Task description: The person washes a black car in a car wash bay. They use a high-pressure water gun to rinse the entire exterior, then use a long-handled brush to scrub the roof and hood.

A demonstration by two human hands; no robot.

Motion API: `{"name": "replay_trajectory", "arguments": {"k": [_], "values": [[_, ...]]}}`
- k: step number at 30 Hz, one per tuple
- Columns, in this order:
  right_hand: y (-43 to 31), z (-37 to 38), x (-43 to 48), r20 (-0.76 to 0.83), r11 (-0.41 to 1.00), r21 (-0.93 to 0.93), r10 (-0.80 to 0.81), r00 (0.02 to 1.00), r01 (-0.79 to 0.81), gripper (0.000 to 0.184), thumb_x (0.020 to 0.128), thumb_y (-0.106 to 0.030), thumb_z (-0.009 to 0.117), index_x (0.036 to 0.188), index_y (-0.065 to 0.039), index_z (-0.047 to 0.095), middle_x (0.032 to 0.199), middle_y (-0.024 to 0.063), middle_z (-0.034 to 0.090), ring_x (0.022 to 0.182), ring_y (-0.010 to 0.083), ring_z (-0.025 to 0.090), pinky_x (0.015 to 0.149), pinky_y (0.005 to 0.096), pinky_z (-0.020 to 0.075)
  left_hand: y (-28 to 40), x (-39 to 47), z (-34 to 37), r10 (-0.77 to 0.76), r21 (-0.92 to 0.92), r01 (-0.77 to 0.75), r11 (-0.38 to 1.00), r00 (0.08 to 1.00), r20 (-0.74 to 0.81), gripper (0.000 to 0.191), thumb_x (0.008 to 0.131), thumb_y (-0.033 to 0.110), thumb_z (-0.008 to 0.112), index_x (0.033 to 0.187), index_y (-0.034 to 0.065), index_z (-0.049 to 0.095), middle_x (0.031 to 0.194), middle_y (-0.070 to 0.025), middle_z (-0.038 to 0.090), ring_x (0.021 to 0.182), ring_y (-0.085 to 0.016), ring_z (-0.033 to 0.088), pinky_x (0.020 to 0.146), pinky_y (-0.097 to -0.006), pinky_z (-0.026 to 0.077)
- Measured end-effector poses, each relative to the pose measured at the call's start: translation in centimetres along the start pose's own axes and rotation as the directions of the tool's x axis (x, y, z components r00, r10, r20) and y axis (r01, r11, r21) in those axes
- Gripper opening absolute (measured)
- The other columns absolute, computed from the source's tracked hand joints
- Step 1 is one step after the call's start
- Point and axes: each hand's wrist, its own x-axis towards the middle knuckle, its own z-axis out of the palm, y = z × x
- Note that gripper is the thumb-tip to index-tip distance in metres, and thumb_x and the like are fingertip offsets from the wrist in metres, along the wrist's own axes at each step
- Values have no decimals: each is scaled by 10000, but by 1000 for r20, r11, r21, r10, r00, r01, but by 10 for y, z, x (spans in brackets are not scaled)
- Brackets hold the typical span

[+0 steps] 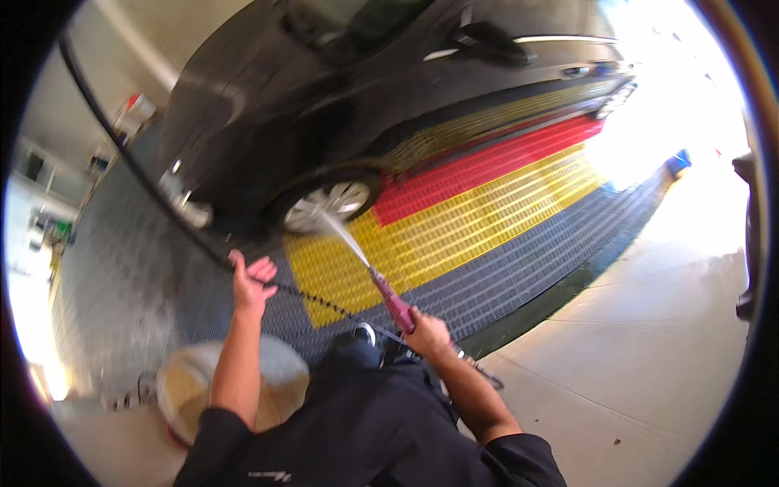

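Observation:
My right hand (428, 333) grips a reddish pressure-washer spray lance (392, 300) that points up and left. From its nozzle a jet of water (345, 236) strikes the silver alloy wheel (327, 204) of a dark car (274, 122). Raised at the left, my left hand (252, 280) has a black hose (176, 213) passing across its palm between thumb and fingers. The fingers look partly curled, and whether they grip the hose cannot be told. A thinner, coiled-looking stretch of hose (322, 299) runs from that hand towards my feet.
Yellow (487, 207), red (487, 164) and grey grid floor tiles lie beside the car. A large round whitish tub (286, 359) stands by my left arm. Smooth pale floor (639, 304) is at the right. Cabinets (52, 173) and a red-lidded container (140, 105) stand at the far left.

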Motion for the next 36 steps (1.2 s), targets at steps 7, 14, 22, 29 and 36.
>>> {"name": "replay_trajectory", "arguments": {"k": [7, 14, 22, 29, 36], "values": [[3, -141, 7, -521, 976, 59, 211, 827, -211, 381, 835, -299, 721, 1150, -93, 664, 854, 207, 736, 797, 432, 720, 748, 542, 575, 4, 53, 65, -1, -34, 5, 999, 992, 123, 1265, 747, 1018, 398, 1417, -47, 524, 1500, -240, 512, 1378, -345, 501, 1174, -703, 197], [-50, -413, -21, -727, 977, 70, 189, 660, -201, 381, 908, -360, 674, 1131, -54, 724, 842, 236, 739, 793, 439, 728, 757, 526, 589, 6, 108, 194, -17, 74, -4, 997, 958, 285, 933, 814, 963, 431, 989, 82, 682, 1020, -85, 702, 1021, -231, 648, 1036, -580, 382], [-86, -674, -32, -806, 925, -374, -288, 518, -68, 374, 958, -268, 665, 1228, -16, 724, 983, 172, 778, 841, 281, 751, 794, 372, 587, -17, 109, 380, -151, 256, 22, 966, 856, 494, 650, 1021, 655, 498, 959, 49, 726, 971, -106, 766, 897, -196, 728, 922, -466, 538], [5, -796, -24, -613, 834, -519, -209, 762, -189, 320, 948, -253, 662, 1168, -44, 762, 987, 150, 768, 741, 245, 734, 633, 349, 582, -56, 122, 547, -76, 199, -35, 979, 848, 524, 437, 1061, 430, 521, 915, 63, 708, 987, -99, 767, 903, -216, 734, 834, -453, 567], [92, -911, -23, -686, 884, -436, -202, 699, -172, 275, 951, -257, 642, 1154, -130, 776, 952, 83, 740, 752, 183, 673, 651, 333, 536, -64, 101, 729, -72, 143, 0, 990, 862, 501, 267, 1031, 335, 552, 1032, 88, 654, 997, -109, 757, 877, -227, 734, 820, -470, 579]]}}
